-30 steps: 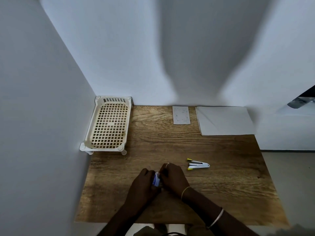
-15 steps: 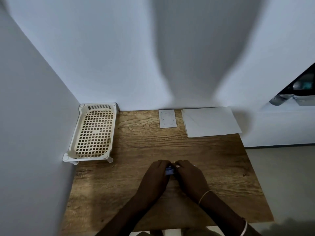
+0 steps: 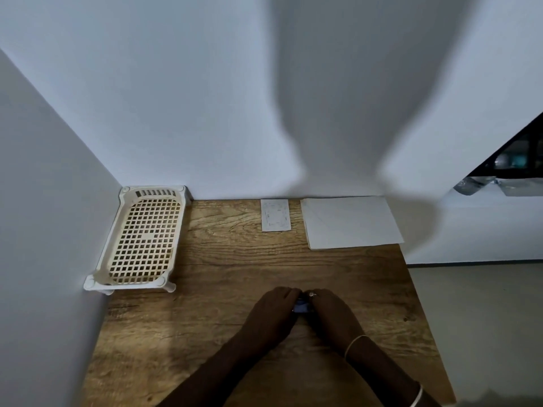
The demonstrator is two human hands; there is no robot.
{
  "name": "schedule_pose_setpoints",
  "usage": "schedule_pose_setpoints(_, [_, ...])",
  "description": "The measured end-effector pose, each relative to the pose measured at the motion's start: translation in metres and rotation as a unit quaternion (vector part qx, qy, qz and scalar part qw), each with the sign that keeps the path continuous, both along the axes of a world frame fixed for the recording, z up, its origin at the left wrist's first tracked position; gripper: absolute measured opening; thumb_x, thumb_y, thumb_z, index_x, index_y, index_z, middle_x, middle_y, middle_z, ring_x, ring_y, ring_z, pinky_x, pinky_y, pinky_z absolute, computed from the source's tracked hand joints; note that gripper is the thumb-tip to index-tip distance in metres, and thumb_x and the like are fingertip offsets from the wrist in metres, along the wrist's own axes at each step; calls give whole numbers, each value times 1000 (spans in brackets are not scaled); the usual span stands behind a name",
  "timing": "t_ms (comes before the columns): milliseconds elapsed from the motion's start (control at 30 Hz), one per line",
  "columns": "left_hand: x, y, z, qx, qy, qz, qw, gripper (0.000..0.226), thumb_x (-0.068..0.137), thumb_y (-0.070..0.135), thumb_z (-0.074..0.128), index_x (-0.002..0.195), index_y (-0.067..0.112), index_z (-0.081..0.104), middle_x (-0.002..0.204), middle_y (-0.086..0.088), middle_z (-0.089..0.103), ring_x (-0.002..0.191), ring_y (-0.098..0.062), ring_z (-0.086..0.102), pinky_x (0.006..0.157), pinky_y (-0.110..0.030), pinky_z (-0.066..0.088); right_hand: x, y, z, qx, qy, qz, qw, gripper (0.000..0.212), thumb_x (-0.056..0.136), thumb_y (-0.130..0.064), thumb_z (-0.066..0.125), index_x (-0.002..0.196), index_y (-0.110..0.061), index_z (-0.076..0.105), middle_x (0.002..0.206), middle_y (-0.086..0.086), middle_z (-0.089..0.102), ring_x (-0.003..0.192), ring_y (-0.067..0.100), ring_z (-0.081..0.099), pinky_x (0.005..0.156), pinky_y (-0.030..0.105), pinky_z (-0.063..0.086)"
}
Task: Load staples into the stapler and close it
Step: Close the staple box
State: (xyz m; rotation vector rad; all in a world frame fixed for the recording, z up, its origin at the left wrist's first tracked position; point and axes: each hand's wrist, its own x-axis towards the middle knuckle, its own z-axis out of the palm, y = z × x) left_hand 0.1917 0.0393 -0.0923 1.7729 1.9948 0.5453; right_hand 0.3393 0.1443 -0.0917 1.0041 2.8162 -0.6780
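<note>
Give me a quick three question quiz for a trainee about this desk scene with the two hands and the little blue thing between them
1. True or false: the cream basket stands at the table's far left corner, against the wall.
2. Multiple choice: the small blue object is (A) inside the basket, (B) between the left hand and the right hand, (C) on the large white sheet.
3. Fill in: beside the large white sheet lies a smaller white ____.

Key: 1 true; 2 B; 3 card.
</note>
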Motion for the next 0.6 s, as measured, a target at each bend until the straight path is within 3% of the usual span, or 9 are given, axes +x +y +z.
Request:
schedule_pose_setpoints(300, [-21,-3,-1,13,-11,12,1000,28,95,13,55,123,12,60,121,-6,65,112,-23,56,87,-37,47,-20,14,7,-27,30,44,998,30,88,-27,63,118,-29,67,111,-6,71,101,11,64,85,26,52])
schedule_pose_setpoints(467, [-90,-10,22,70,13,86,994,28,94,21,61,122,18,62,120,-2,66,110,-19,59,86,-32,49,-100,21,35,-5,77,105,992,26,87,-24,64,113,-24,69,106,-1,73,95,15,66,78,28,54])
schedule_pose_setpoints(600, [-162,-24,49,102,34,121,987,29,91,13,68,120,12,64,114,-8,68,106,-23,62,85,-40,53,-185,19,58,38,118,162,979,28,82,-22,70,110,-19,70,99,3,73,88,19,66,77,33,55])
